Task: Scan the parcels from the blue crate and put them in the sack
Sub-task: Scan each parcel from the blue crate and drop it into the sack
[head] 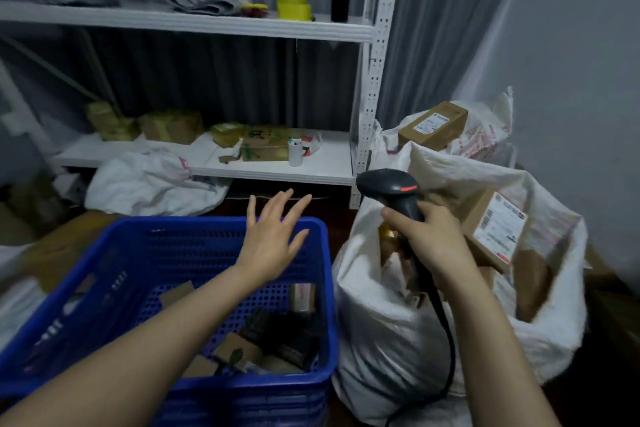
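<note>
left hand: fingers spread and straight, holding nothing, raised over the far right corner of the blue crate.
right hand: fingers curled round the handle of the black scanner, above the open mouth of the sack.
scanner: its head points away and to the left; its cable runs down in front of the sack and is cut off at the bottom edge.
blue crate: its near left part is hidden by the left forearm.
parcels: brown cardboard ones lie on the crate's floor toward the near right corner; a dark thing among them is hard to make out.
sack: white, just right of the crate; a labelled box leans at its right rim, the rest is hidden by the right hand and folds.
second sack: behind the first, holding another labelled box; the print is too blurred to read.
shelf: the lower board carries blurred brownish packs; yellow tape rolls stand near the right end of the upper board.
</note>
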